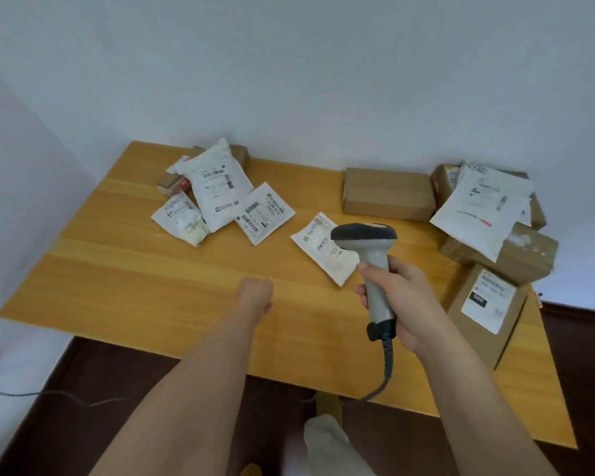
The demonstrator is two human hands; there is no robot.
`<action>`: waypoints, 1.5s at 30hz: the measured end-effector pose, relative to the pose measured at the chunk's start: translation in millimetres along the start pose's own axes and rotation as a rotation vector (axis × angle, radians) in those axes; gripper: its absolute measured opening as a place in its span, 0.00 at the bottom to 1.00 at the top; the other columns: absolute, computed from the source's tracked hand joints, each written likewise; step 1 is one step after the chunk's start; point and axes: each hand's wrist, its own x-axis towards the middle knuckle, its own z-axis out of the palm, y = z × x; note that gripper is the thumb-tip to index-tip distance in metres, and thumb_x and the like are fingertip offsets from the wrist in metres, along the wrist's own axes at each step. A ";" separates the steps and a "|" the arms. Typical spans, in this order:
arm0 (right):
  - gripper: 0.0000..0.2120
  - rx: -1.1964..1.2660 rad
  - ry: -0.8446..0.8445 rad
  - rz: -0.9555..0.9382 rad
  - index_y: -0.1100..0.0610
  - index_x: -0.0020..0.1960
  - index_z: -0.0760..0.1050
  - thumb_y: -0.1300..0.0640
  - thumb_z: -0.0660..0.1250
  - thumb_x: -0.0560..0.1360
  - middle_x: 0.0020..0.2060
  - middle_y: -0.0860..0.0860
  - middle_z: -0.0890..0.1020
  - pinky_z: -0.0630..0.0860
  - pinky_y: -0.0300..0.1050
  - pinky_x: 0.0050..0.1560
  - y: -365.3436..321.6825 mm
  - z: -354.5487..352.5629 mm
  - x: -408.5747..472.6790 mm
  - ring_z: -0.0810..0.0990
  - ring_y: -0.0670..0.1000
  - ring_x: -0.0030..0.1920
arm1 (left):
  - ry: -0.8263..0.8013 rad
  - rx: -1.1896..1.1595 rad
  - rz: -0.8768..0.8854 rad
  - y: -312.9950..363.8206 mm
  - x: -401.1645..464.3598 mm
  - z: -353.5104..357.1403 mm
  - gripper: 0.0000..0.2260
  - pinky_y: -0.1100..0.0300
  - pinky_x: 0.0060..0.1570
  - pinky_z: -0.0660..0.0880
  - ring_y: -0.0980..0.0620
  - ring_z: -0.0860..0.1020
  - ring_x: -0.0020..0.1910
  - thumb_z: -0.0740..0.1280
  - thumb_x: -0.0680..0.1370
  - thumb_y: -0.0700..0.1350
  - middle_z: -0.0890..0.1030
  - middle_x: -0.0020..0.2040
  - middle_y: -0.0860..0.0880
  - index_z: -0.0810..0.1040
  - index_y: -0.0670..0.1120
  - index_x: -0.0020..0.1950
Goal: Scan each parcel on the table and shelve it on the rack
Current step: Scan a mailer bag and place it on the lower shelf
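Scanner (371, 255) sat upright in the right hand (397, 300), fingers wrapped round its grip, head aimed at the small white pouch (318, 245) lying flat on the surface (134, 286) just beyond. Left hand (255, 297) hovered as a loose fist, holding nothing. That pouch looked light, soft and floppy; pinching it by an edge, clear of the label, seemed best.

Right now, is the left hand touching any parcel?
Apart. The head view shows the left hand fisted over bare table, a clear gap from the nearest white parcel.
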 end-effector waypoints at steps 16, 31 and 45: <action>0.05 -0.061 -0.135 0.188 0.54 0.53 0.80 0.57 0.70 0.78 0.39 0.46 0.83 0.80 0.38 0.37 -7.9 -3.2 141.9 0.82 0.45 0.34 | 0.233 0.951 0.471 73.0 123.1 23.1 0.38 0.45 0.75 0.54 0.44 0.45 0.79 0.63 0.76 0.37 0.42 0.80 0.54 0.47 0.52 0.80; 0.05 -0.149 -0.203 0.228 0.55 0.53 0.78 0.57 0.70 0.78 0.41 0.52 0.79 0.79 0.42 0.39 -2.4 49.8 136.7 0.80 0.45 0.34 | 0.069 1.051 0.477 -7.5 92.9 -28.3 0.23 0.45 0.76 0.44 0.54 0.55 0.78 0.65 0.78 0.44 0.61 0.77 0.53 0.67 0.50 0.74; 0.07 -0.346 -0.362 0.192 0.57 0.55 0.78 0.57 0.69 0.78 0.42 0.53 0.80 0.78 0.40 0.37 9.9 114.6 101.7 0.82 0.48 0.38 | 0.165 1.040 0.449 -79.8 79.5 -50.5 0.28 0.44 0.74 0.51 0.42 0.47 0.77 0.61 0.79 0.56 0.51 0.78 0.47 0.55 0.62 0.78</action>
